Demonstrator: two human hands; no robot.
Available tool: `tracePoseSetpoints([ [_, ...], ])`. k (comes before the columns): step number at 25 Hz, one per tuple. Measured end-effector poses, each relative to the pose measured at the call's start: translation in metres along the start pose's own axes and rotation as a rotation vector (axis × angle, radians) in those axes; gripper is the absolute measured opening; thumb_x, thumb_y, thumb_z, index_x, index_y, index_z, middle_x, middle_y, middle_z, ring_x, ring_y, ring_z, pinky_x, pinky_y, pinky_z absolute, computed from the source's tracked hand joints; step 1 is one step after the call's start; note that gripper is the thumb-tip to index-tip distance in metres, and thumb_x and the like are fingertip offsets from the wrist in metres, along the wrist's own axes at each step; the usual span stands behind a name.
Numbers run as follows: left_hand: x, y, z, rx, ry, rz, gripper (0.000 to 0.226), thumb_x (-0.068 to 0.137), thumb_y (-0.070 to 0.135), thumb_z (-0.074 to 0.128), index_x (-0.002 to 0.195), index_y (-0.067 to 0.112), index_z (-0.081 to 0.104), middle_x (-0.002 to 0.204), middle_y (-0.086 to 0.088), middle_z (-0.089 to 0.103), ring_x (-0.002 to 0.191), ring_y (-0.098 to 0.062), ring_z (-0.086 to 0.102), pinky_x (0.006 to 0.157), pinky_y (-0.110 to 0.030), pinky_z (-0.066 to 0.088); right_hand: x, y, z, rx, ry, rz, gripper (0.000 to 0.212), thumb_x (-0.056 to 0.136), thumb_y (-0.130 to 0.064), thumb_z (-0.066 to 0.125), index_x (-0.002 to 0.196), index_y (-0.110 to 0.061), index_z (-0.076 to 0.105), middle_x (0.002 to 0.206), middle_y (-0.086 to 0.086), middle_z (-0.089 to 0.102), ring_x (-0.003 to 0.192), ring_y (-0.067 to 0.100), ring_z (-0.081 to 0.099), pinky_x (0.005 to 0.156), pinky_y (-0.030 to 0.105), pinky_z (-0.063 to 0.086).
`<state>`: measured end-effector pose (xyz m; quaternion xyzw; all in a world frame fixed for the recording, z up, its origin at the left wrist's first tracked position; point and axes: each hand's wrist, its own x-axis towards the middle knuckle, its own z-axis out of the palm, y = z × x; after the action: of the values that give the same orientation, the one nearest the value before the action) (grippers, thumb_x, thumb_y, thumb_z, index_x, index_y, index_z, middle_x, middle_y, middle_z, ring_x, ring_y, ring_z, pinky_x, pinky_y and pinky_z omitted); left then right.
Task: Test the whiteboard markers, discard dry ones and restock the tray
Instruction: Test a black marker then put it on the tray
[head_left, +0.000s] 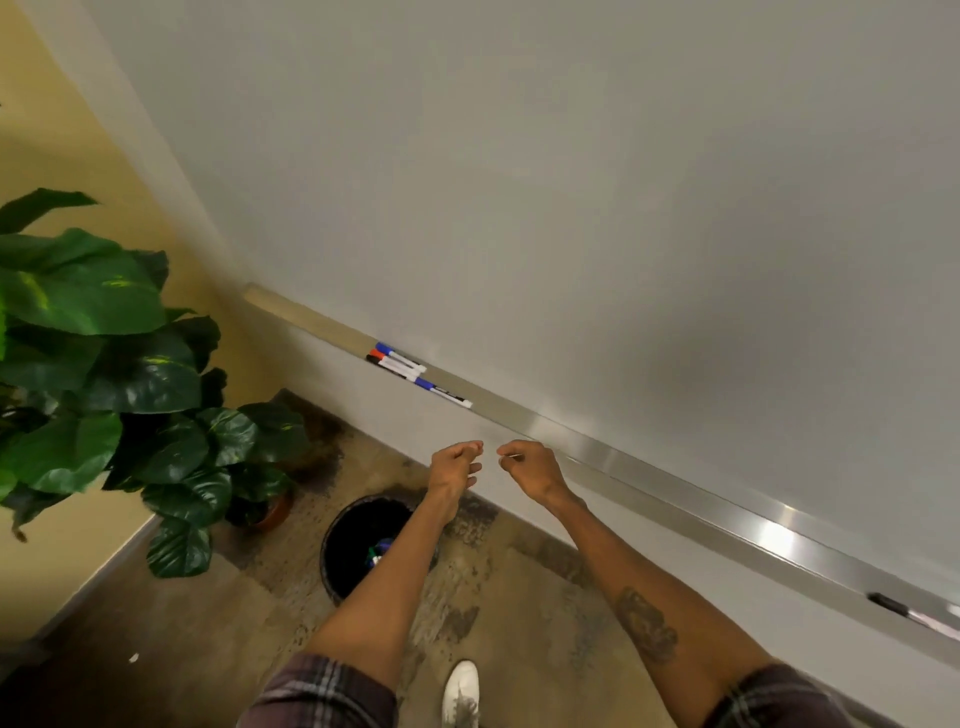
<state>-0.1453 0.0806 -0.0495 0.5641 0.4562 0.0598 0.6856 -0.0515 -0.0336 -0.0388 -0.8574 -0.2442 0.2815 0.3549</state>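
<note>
Plaid sleeves (322, 691) and one white shoe (461, 691) were nearest, over a mottled brown floor (519, 597). Four whiteboard markers (397, 361) lay on the tray (675, 499), a long ledge of brushed metal under the smooth whiteboard (571, 182). They were slim white barrels with blue, red and black caps, three side by side and the fourth just beside them. One dark marker (888, 603) lay well apart, far along the tray.

Just below the tray, the left hand (457, 465) and the right hand (527, 467) were close together with curled fingers. Something thin and pale showed at the right fingers, but whether either hand held a marker I cannot tell. This looked like the testing step, perhaps the uncapping. The next move would call for a light stroke on the board.

Under the left forearm stood a round black bin (343, 545) with some coloured pieces inside, probably discarded markers. Further left was a plant (104, 338) with broad glossy leaves.
</note>
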Motion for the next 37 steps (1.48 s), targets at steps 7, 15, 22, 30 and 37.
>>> tracePoseSetpoints([
  [7, -0.025, 0.012, 0.125, 0.119, -0.195, 0.037, 0.023, 0.099, 0.022, 0.058, 0.117, 0.012, 0.069, 0.115, -0.003, 0.069, 0.102, -0.024, 0.067, 0.091, -0.036, 0.054, -0.046, 0.080, -0.101, 0.073, 0.220, 0.084, 0.025, 0.092, -0.012, 0.060, 0.114, -0.010, 0.072, 0.119, 0.005, 0.070, 0.107, 0.019, 0.064, 0.097, 0.027, 0.047],
  [15, -0.069, 0.001, 0.265, 0.261, -0.435, 0.063, 0.010, 0.096, 0.025, 0.063, 0.103, 0.022, 0.070, 0.111, -0.001, 0.072, 0.098, -0.020, 0.070, 0.078, -0.027, 0.054, -0.118, 0.189, -0.208, 0.149, 0.448, 0.227, 0.030, 0.092, -0.007, 0.057, 0.121, -0.005, 0.066, 0.121, 0.008, 0.068, 0.109, 0.022, 0.064, 0.094, 0.022, 0.043],
  [22, -0.110, -0.032, 0.372, 0.381, -0.587, 0.043, 0.009, 0.095, 0.023, 0.063, 0.102, 0.023, 0.069, 0.114, 0.000, 0.070, 0.098, -0.018, 0.069, 0.072, -0.023, 0.053, -0.194, 0.284, -0.273, 0.231, 0.681, 0.375, 0.033, 0.095, -0.008, 0.055, 0.127, -0.005, 0.061, 0.123, 0.012, 0.066, 0.110, 0.024, 0.063, 0.091, 0.024, 0.044],
  [30, -0.139, -0.078, 0.464, 0.456, -0.660, 0.002, 0.028, 0.098, 0.025, 0.060, 0.124, 0.016, 0.065, 0.120, -0.001, 0.067, 0.096, -0.015, 0.068, 0.084, -0.029, 0.056, -0.252, 0.373, -0.310, 0.273, 0.819, 0.585, 0.039, 0.099, -0.013, 0.053, 0.136, -0.003, 0.053, 0.136, 0.015, 0.057, 0.127, 0.032, 0.052, 0.107, 0.041, 0.041],
  [37, -0.160, -0.101, 0.508, 0.496, -0.677, -0.072, 0.037, 0.103, 0.019, 0.049, 0.139, 0.011, 0.052, 0.121, -0.003, 0.060, 0.101, -0.018, 0.064, 0.093, -0.036, 0.052, -0.269, 0.420, -0.328, 0.422, 0.851, 0.714, 0.049, 0.097, -0.003, 0.053, 0.144, -0.007, 0.042, 0.144, 0.016, 0.050, 0.131, 0.035, 0.049, 0.109, 0.043, 0.040],
])
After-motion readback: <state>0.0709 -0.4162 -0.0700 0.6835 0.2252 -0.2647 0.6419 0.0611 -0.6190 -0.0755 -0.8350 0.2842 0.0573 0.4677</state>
